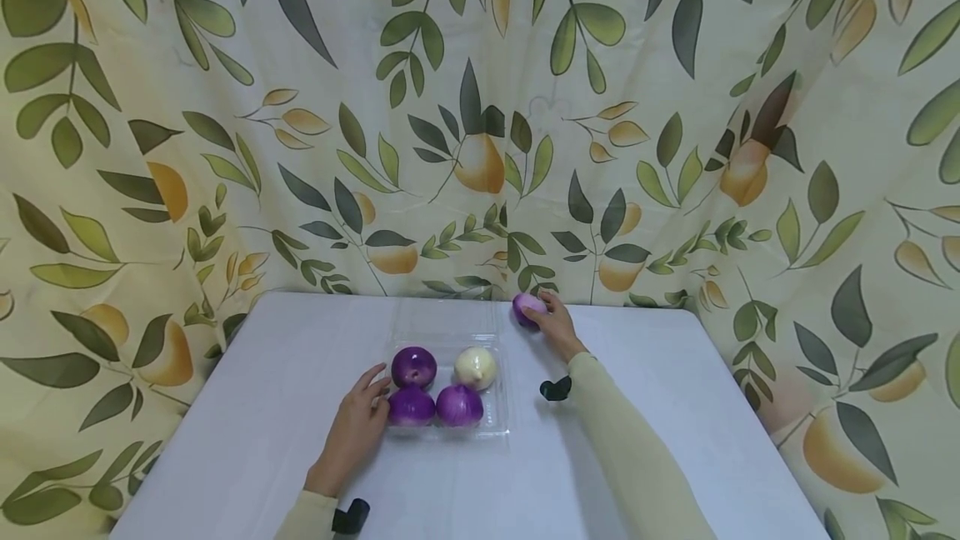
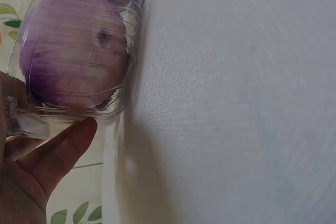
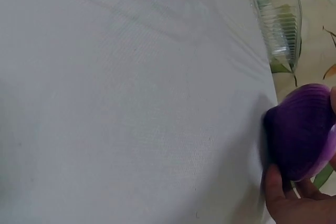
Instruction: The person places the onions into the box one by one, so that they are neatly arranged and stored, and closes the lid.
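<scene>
In the head view my right hand [image 1: 557, 325] grips a purple onion [image 1: 528, 309] by the table's far edge, right of the clear plastic container [image 1: 501, 419]. The right wrist view shows this onion [image 3: 302, 135] close up, fingers and thumb around it. Inside the container sit three more purple onions, two in front [image 1: 460, 405] and one [image 1: 414, 367] at back left. A white onion [image 1: 476, 368] lies at back right. My left hand [image 1: 356, 423] holds the container's left side; in the left wrist view its fingers [image 2: 68, 148] are at the ribbed wall and rim.
The container's transparent lid [image 1: 446, 319] is folded back flat toward the far edge. A white cloth covers the table [image 1: 247, 415]. Behind and at both sides hangs a leaf-and-fruit patterned curtain [image 1: 480, 148]. Dark straps [image 1: 556, 390] sit at both wrists.
</scene>
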A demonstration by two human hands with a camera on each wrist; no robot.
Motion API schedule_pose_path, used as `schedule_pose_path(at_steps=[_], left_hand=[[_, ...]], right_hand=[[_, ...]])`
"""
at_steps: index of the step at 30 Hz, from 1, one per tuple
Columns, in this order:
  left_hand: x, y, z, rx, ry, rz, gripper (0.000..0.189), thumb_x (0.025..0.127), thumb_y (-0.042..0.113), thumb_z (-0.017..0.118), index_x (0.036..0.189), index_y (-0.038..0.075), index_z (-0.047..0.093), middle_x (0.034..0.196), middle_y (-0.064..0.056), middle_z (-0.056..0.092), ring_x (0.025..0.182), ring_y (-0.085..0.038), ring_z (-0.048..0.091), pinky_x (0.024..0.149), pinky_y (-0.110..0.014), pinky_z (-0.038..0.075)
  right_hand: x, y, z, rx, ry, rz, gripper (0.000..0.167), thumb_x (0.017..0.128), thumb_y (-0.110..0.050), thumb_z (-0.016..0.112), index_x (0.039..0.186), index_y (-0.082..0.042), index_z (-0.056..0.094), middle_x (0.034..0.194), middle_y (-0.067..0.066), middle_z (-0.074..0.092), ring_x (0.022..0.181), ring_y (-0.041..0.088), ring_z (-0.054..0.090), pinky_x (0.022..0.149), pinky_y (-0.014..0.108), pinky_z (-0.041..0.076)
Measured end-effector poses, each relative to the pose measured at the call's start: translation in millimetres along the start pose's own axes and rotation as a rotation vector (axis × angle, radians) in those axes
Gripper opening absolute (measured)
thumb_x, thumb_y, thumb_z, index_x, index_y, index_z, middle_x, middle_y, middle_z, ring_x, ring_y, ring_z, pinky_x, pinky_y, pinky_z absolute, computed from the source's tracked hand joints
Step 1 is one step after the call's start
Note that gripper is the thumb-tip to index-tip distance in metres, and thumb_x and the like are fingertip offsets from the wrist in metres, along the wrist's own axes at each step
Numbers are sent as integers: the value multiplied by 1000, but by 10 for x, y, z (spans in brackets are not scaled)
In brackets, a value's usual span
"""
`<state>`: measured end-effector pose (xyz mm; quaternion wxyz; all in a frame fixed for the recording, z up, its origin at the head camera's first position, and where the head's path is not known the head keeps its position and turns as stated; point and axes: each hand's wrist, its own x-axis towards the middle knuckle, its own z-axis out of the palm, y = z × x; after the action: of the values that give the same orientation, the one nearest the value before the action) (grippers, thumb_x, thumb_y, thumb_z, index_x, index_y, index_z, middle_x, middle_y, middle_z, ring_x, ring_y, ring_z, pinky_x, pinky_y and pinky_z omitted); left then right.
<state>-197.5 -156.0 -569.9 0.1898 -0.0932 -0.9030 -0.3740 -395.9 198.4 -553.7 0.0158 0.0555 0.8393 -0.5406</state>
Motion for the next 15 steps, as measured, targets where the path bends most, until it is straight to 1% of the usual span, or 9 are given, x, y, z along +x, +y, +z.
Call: schedule_pose_path(at_steps=[4, 9, 15], left_hand=[[2, 1, -3, -4, -7, -4, 34, 89, -1, 60, 123, -3, 65, 140, -11, 57, 103, -24, 70, 81, -37, 60], [-5, -10, -5, 7, -6, -5, 34, 88, -1, 60, 123, -2, 65, 139, -11, 57, 103, -24, 70, 81, -39, 59], [-6, -18, -5, -5, -2, -7, 34, 89, 0, 60, 123, -2, 65, 140, -10, 57, 104, -25, 70, 81, -38, 60]], right_hand=[[-41, 15, -44, 15, 13, 22, 66, 92, -31, 67, 148, -9, 39, 145, 26, 43, 135, 38, 41, 116, 53, 34], [-98, -6, -102, -19, 43, -5, 63, 93, -34, 66, 145, -10, 43, 149, 23, 41, 137, 38, 41, 117, 53, 32], [-190, -74, -149, 64, 63, -25, 62, 90, -32, 70, 144, -11, 45, 148, 22, 40, 132, 38, 44, 115, 51, 36]])
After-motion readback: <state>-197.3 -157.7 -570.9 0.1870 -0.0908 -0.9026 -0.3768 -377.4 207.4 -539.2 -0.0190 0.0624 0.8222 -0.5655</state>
